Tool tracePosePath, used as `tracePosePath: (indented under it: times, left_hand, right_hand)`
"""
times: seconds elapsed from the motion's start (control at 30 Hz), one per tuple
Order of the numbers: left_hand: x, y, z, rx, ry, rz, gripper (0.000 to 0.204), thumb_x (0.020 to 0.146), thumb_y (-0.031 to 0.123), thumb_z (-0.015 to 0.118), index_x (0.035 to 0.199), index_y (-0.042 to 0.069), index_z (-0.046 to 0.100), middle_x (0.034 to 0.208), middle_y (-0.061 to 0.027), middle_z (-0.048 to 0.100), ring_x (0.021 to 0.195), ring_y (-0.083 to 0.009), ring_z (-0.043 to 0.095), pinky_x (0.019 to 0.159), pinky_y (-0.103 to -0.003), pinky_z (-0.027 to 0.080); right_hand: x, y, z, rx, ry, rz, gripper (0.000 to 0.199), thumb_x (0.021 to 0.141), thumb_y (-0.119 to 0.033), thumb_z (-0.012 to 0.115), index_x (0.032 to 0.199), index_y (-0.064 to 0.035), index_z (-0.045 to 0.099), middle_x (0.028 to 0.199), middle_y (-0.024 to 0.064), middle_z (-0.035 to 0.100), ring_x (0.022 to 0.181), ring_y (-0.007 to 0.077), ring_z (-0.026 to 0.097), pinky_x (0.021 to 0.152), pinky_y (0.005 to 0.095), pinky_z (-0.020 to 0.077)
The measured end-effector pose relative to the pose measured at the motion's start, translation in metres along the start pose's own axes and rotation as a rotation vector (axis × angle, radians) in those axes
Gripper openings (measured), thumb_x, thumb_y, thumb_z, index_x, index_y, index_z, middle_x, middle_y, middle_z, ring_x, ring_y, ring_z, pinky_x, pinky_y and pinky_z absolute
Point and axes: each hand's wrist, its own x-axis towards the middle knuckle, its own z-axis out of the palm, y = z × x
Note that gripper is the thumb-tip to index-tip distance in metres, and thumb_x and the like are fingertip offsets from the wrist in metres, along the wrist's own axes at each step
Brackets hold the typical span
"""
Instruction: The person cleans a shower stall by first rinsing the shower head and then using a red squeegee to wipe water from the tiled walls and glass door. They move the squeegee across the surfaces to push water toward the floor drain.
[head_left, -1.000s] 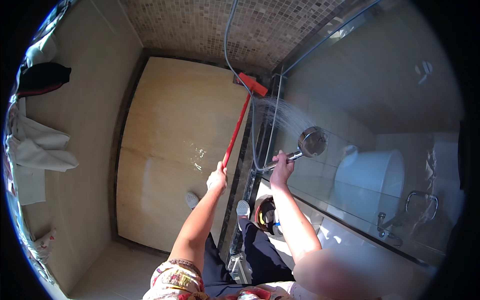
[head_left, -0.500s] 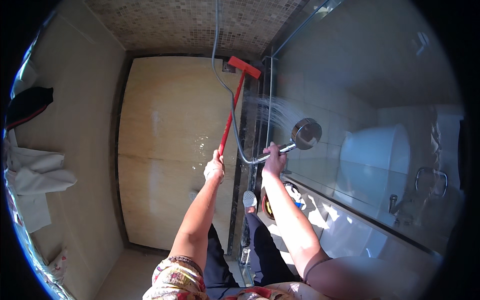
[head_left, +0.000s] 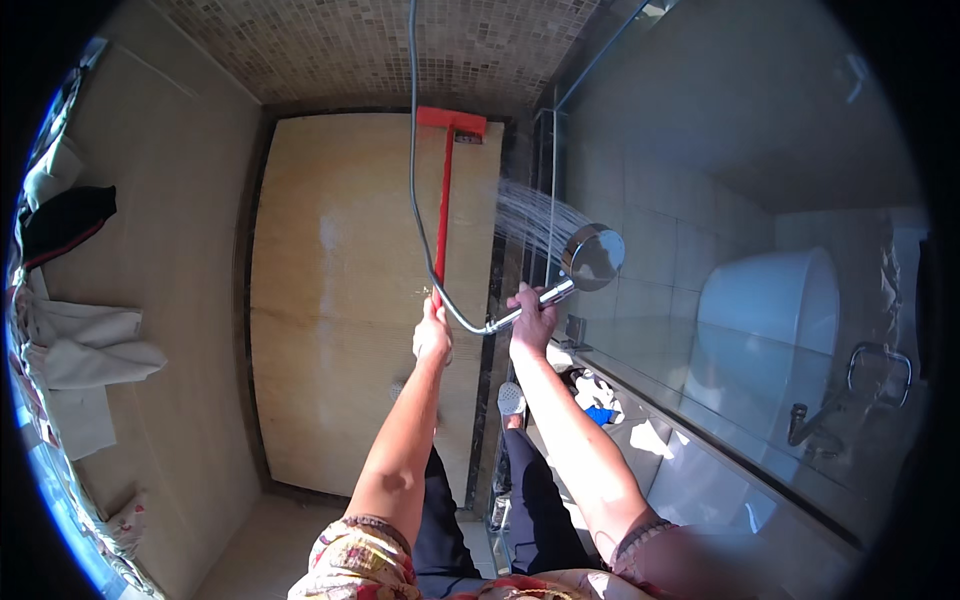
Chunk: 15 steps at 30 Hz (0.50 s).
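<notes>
My left hand [head_left: 432, 338] is closed round the lower end of a red long-handled floor brush [head_left: 444, 190]. Its wide head lies at the far edge of the tan shower floor [head_left: 340, 400], beside and partly over a small square drain [head_left: 467, 138]; the underside of the head is hidden. In my right hand [head_left: 533, 320] is the chrome handle of a shower head [head_left: 594, 256]. Water [head_left: 540, 212] sprays from it leftward and away, toward the dark border at the floor's right side. A grey hose [head_left: 414, 150] runs from the handle, crosses near the brush pole and goes up out of view.
A glass panel [head_left: 620, 170] stands to the right, with a white bathtub [head_left: 765, 300] and tap [head_left: 800, 425] beyond. Cloths [head_left: 95, 345] and a dark item [head_left: 70, 222] lie at the left. My shoe [head_left: 511, 398] is by the dark sill, near a bundle of laundry [head_left: 598, 400].
The brush head has moved left, across to the drain, and its pole now stands straighter. The shower head has shifted slightly left and away, still spraying.
</notes>
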Motion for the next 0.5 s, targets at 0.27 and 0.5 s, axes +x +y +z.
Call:
tracePosePath:
  times: [0.27, 0.5]
  left_hand:
    - [-0.027, -0.075, 0.023, 0.091, -0.014, -0.08, 0.046, 0.087, 0.043, 0.034, 0.129, 0.031, 0.019, 0.083, -0.0193, 0.06, 0.073, -0.0355, 0.06, 0.062, -0.045, 0.046]
    - [0.007, 0.022, 0.001, 0.134, -0.031, -0.06, 0.038, 0.089, 0.04, 0.032, 0.125, 0.027, 0.028, 0.087, -0.0185, 0.06, 0.075, -0.0343, 0.06, 0.064, -0.045, 0.046]
  right_hand:
    - [-0.004, -0.018, 0.008, -0.02, -0.077, -0.062, 0.015, 0.077, -0.008, 0.059, 0.078, -0.0071, 0.044, 0.065, 0.0005, 0.048, 0.056, 0.0105, 0.049, 0.059, 0.0256, 0.0434]
    - [-0.004, -0.007, -0.003, 0.053, -0.022, -0.019, 0.013, 0.078, -0.006, 0.059, 0.081, -0.0046, 0.046, 0.066, 0.0009, 0.051, 0.058, 0.0084, 0.05, 0.058, 0.0217, 0.0424]
